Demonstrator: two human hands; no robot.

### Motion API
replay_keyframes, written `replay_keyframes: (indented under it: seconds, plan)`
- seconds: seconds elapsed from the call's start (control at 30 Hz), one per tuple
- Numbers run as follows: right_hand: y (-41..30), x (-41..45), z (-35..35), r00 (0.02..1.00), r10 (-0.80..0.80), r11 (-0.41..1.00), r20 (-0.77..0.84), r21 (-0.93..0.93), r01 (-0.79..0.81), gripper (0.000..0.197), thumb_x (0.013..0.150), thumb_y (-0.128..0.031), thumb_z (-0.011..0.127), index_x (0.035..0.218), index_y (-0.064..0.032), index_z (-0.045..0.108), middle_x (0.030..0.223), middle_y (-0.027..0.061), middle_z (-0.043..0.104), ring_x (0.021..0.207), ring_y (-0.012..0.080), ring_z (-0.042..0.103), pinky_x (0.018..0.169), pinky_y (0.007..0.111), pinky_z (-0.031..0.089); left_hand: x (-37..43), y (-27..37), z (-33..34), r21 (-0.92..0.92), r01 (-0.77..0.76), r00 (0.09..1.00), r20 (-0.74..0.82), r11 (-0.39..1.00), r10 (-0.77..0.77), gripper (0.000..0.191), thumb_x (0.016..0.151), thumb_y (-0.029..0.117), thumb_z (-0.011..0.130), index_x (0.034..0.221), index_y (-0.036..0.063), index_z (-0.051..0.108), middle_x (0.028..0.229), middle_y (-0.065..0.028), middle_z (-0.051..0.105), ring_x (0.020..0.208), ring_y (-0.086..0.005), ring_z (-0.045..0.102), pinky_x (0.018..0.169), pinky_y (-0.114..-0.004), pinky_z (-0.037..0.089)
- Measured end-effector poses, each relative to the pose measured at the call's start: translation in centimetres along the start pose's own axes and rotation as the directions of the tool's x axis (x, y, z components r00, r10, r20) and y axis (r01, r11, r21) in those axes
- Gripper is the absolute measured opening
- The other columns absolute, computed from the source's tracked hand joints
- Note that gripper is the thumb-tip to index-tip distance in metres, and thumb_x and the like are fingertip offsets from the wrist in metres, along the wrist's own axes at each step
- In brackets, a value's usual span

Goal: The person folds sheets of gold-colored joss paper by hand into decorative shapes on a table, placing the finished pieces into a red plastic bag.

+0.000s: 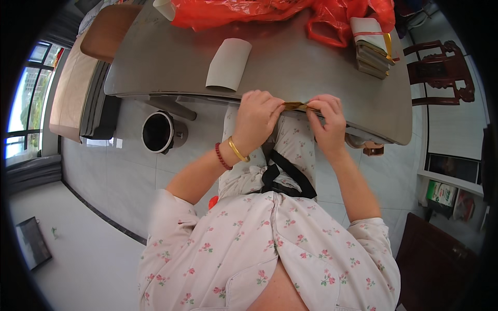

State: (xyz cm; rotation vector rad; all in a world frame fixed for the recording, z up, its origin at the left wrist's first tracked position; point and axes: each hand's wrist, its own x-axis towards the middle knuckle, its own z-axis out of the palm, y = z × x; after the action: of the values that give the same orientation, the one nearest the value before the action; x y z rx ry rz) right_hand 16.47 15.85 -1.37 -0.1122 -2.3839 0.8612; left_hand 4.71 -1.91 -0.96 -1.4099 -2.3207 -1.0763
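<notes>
A narrow strip of folded gold paper stretches between my hands at the near edge of the grey table. My left hand pinches its left end between thumb and fingers; a gold bangle and a red bead bracelet circle that wrist. The right end is pinched by my right hand. Beyond my left hand, a curled white sheet lies on the table. A stack of bundled paper, with a white piece on top and a red band, stands at the table's right side.
Red plastic bags spread over the table's far side, beside a white curled piece. A lined waste bin stands on the floor at left. Carved wooden chair at right; brown chair seat at the far left corner.
</notes>
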Motion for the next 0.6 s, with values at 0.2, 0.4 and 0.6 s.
replay_keyframes:
  seconds: [0.2,0.4,0.6]
  plan:
    - [-1.3,-0.5,-0.3,0.839,0.462,0.407,0.288,0.771,-0.49,0.019,0.095,-0.003,0.064,0.114,0.0002,0.063,0.103,0.0061,0.069,0.092,0.0122,0.064,0.083,0.025,0.05,-0.6,1.3,-0.8,-0.585,0.525,0.85,0.339,0.618,-0.402,0.018,0.096,0.013,0.059,0.098,-0.004,0.067,0.085,-0.0053,0.064,0.073,-0.0136,0.057,0.066,-0.027,0.046]
    - [-1.8,-0.8,0.3,0.846,0.428,0.309,0.319,0.828,-0.468,0.019,0.096,-0.005,0.062,0.115,-0.0002,0.064,0.101,0.0052,0.069,0.09,0.0117,0.065,0.083,0.026,0.051,-0.8,1.0,-0.5,-0.717,0.637,0.76,0.521,0.283,-0.388,0.024,0.099,0.018,0.059,0.103,-0.004,0.067,0.09,0.0045,0.062,0.082,-0.0029,0.052,0.072,-0.02,0.043]
    - [-2.4,-0.6,0.0,0.843,0.476,0.583,0.25,0.629,-0.515,0.015,0.093,-0.008,0.066,0.107,-0.0014,0.065,0.094,0.0036,0.069,0.083,0.0121,0.065,0.075,0.028,0.052,-1.0,0.7,-0.4,-0.556,0.52,0.851,0.398,0.648,-0.342,0.019,0.096,0.012,0.057,0.102,-0.0033,0.067,0.089,-0.0099,0.066,0.079,-0.0171,0.062,0.074,-0.028,0.049]
